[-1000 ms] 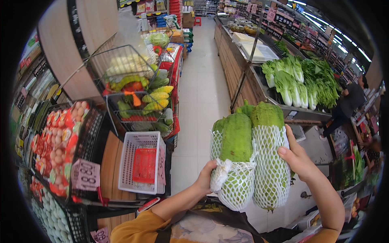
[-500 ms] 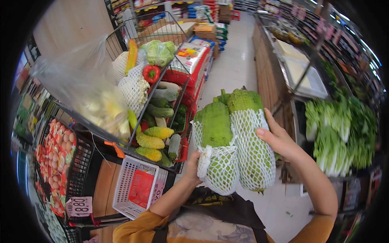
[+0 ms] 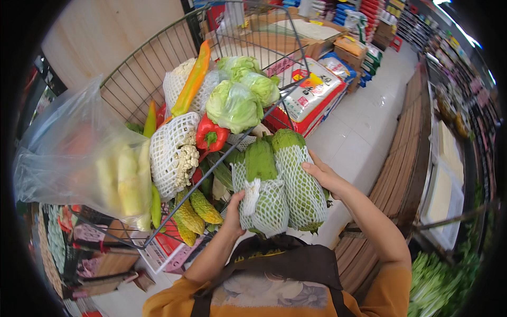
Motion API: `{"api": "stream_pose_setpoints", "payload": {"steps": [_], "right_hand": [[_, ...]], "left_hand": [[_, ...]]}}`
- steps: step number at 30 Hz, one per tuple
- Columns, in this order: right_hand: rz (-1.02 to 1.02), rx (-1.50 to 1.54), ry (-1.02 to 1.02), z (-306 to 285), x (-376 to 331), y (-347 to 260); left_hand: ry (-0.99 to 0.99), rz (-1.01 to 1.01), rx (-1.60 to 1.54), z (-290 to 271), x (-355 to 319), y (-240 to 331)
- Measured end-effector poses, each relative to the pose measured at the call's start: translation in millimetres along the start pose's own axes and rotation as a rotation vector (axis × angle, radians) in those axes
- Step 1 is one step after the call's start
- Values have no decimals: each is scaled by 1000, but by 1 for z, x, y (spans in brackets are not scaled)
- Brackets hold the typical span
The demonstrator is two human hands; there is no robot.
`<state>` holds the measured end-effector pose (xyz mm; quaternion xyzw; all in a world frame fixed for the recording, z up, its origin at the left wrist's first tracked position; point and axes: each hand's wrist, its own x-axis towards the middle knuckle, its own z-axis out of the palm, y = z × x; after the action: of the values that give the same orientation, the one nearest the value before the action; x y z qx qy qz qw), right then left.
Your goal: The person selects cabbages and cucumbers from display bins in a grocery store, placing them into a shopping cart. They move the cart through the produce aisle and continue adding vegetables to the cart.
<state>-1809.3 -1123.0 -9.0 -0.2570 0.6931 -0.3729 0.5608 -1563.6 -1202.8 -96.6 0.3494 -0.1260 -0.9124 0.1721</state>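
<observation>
Large green gourds (image 3: 261,164), partly sleeved in white foam netting, are held together in front of my chest. My left hand (image 3: 232,215) grips their left side, and my right hand (image 3: 323,174) is wrapped round the right side. They are at the near right side of a wire shopping cart (image 3: 211,171). In the cart are a red bell pepper (image 3: 212,133), netted cauliflower (image 3: 186,158), round pale-green lettuces (image 3: 235,105), a long orange-green pepper (image 3: 193,82) and bumpy yellow-green bitter melons (image 3: 189,215). A clear plastic bag (image 3: 79,153) with pale vegetables bulges over the left side.
Red-and-white sacks (image 3: 311,98) are stacked beyond the cart. A tiled aisle (image 3: 364,121) runs to the far right, along a wooden display counter (image 3: 396,158) with a white tray (image 3: 443,179). Leafy greens (image 3: 435,282) lie at lower right.
My view has turned left, and the cart is now closer and larger. The gourds, still in both hands, have come to the cart's near side, lower and left of before.
</observation>
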Motion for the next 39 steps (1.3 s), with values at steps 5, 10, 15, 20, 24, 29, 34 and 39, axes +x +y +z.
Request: {"api": "stream_pose_setpoints", "payload": {"steps": [5,10,15,20,24,29,34,39], "right_hand": [[89,106,-118,-31,80,0],[260,134,-230,-39,157,14],[435,144,-404,-39,209,-1],[427,94,-493,-39,255,14],[400,-30,-463,-41,292,46],[380,57,-520,-35,305,25],[157,226,-486,-29,333,49],[147,523,-442,-46,287,25]], "left_hand": [[111,-76,-17,21,44,32],[189,-106,-59,18,75,59],[285,-98,-42,12,101,66],[452,-130,-73,5,120,64],[509,-83,-150,-10,136,56],[569,-2,-239,-32,151,49],[623,137,-340,-66,151,38],[598,471,-216,-42,122,20]]}}
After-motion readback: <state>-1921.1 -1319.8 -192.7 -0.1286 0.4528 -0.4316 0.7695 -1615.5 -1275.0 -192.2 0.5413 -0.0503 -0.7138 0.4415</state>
